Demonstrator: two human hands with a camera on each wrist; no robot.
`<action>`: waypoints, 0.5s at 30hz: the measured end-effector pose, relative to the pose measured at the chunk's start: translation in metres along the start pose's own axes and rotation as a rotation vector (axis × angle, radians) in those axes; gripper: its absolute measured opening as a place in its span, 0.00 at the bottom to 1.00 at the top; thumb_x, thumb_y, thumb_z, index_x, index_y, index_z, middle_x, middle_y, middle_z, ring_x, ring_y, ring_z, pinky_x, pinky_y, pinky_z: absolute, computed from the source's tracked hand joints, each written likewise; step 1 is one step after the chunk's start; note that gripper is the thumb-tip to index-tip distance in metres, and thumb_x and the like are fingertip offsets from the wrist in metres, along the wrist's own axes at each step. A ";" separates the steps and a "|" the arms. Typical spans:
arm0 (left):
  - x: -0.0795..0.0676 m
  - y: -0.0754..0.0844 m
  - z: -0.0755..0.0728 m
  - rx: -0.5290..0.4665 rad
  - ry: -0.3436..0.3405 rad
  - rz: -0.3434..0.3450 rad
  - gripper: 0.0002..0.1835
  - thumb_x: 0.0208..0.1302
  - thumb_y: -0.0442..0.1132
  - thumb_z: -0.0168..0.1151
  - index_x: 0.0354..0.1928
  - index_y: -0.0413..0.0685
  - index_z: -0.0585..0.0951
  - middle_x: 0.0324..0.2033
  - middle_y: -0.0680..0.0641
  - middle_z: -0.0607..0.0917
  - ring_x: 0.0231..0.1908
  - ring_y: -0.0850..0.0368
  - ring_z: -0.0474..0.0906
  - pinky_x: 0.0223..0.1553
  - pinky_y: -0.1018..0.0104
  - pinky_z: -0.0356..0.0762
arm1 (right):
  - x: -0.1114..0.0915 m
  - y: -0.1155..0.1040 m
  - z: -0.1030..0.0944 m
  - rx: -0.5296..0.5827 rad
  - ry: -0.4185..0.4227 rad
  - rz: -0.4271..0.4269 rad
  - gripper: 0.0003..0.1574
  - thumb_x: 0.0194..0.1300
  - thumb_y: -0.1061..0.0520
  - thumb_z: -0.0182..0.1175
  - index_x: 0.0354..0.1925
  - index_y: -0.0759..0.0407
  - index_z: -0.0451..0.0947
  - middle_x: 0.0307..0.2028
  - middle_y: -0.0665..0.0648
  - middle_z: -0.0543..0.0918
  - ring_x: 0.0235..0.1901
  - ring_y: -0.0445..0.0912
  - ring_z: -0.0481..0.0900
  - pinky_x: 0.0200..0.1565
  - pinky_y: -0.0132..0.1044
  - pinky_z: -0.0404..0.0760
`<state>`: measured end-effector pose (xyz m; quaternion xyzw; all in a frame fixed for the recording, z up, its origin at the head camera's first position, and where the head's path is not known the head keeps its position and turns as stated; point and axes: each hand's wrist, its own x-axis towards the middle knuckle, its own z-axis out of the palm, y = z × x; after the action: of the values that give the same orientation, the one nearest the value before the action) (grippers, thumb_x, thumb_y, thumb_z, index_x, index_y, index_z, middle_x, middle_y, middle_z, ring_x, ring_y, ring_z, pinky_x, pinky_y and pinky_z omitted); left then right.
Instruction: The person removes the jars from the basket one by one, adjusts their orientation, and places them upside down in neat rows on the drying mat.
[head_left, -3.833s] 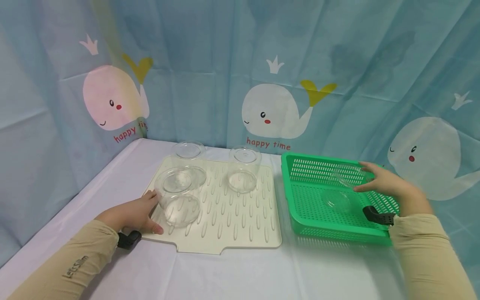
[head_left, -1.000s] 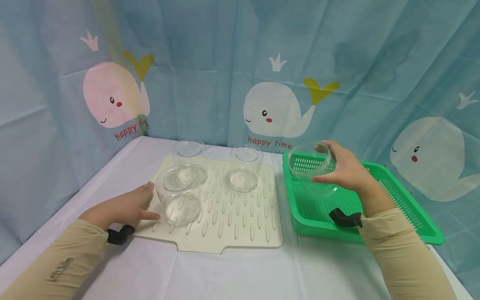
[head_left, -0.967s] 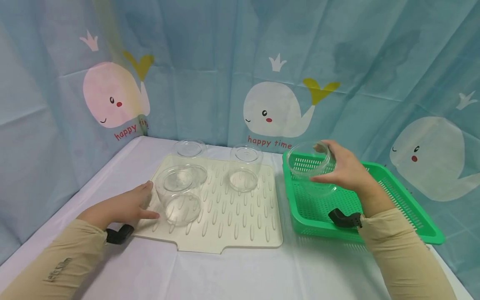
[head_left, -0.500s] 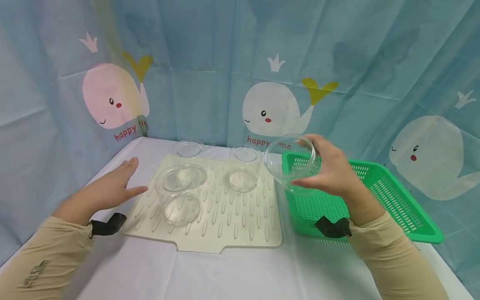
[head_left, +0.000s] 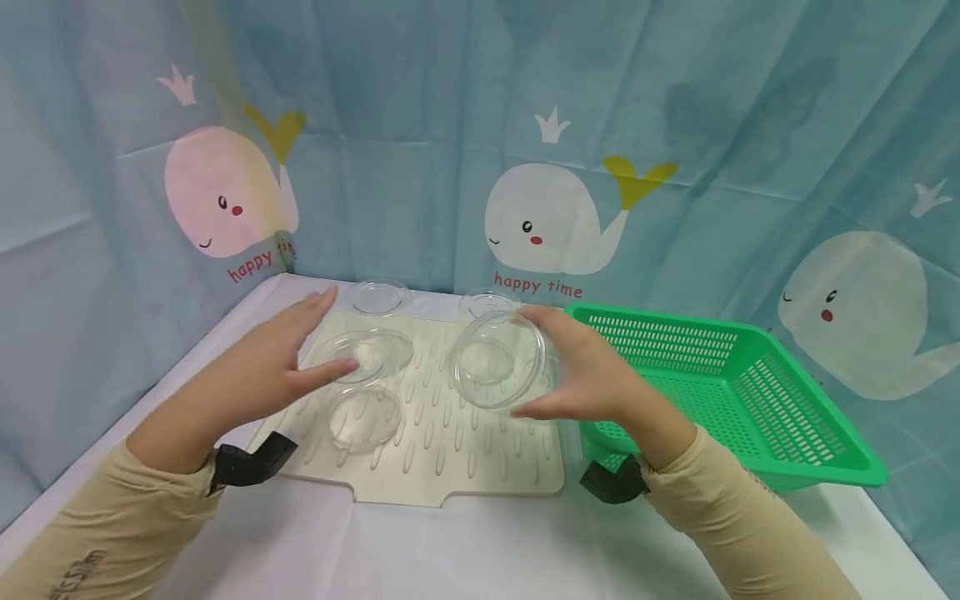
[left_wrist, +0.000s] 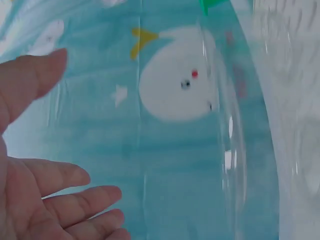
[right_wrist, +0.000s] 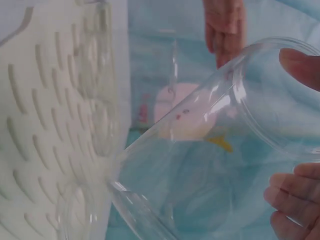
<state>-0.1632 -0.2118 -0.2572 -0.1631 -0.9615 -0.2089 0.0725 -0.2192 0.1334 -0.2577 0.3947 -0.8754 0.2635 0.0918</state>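
My right hand (head_left: pixel 592 367) grips a clear plastic jar (head_left: pixel 498 358) between thumb and fingers, holding it tilted above the cream draining board (head_left: pixel 450 467). In the right wrist view the jar (right_wrist: pixel 200 165) crosses most of the picture, with a ringed rim near the thumb. Held out to the left, my left hand (head_left: pixel 232 375) has its thumb and fingers spread and holds nothing; it overlaps the front-left jar (head_left: pixel 363 425) in the head view. Two more jars, one back left (head_left: pixel 377 297) and one back right (head_left: pixel 489 297), stand on the board. The held jar partly covers the back-right one.
To the right of the board sits a green slotted basket (head_left: pixel 720 325) on the white-covered table (head_left: pixel 525 550). A pale blue curtain (head_left: pixel 420 167) with whale prints hangs behind and at the sides.
My right hand has lifted the jar out of the basket and carried it left over the board. The left hand has drawn back from the front-left jar, then risen rightward, still spread.
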 end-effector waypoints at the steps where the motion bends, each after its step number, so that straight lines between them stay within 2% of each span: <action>1: 0.001 0.007 0.004 -0.009 0.002 0.028 0.52 0.57 0.64 0.55 0.71 0.42 0.44 0.69 0.40 0.49 0.68 0.42 0.46 0.64 0.44 0.49 | 0.001 -0.001 0.004 -0.003 -0.011 -0.003 0.59 0.31 0.41 0.77 0.62 0.51 0.62 0.57 0.47 0.70 0.55 0.44 0.68 0.53 0.47 0.72; 4: 0.003 0.024 0.019 -0.011 0.003 0.099 0.54 0.53 0.69 0.53 0.71 0.46 0.44 0.69 0.42 0.52 0.68 0.45 0.50 0.63 0.46 0.52 | 0.005 -0.004 0.013 -0.046 -0.046 -0.023 0.60 0.32 0.39 0.75 0.62 0.51 0.62 0.56 0.46 0.70 0.54 0.42 0.68 0.52 0.45 0.73; 7: 0.005 0.038 0.034 -0.017 0.009 0.172 0.56 0.50 0.70 0.55 0.71 0.46 0.46 0.69 0.44 0.53 0.67 0.48 0.51 0.64 0.48 0.54 | 0.009 -0.009 0.021 -0.100 -0.089 -0.037 0.60 0.33 0.38 0.74 0.63 0.52 0.60 0.57 0.47 0.70 0.55 0.42 0.68 0.52 0.43 0.74; 11: 0.008 0.051 0.053 -0.030 0.030 0.264 0.57 0.47 0.67 0.62 0.71 0.43 0.48 0.69 0.45 0.54 0.67 0.49 0.54 0.63 0.52 0.58 | 0.011 -0.017 0.028 -0.186 -0.158 -0.055 0.60 0.33 0.37 0.74 0.63 0.52 0.60 0.58 0.49 0.70 0.56 0.42 0.68 0.52 0.39 0.74; 15: 0.010 0.057 0.069 -0.063 0.043 0.302 0.60 0.43 0.62 0.68 0.71 0.45 0.46 0.68 0.45 0.56 0.65 0.50 0.56 0.61 0.54 0.62 | 0.012 -0.025 0.032 -0.240 -0.218 -0.089 0.59 0.34 0.38 0.74 0.63 0.52 0.60 0.58 0.49 0.69 0.58 0.42 0.67 0.54 0.36 0.72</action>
<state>-0.1580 -0.1311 -0.2957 -0.3037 -0.9172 -0.2293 0.1184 -0.2080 0.0949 -0.2704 0.4456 -0.8870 0.1083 0.0542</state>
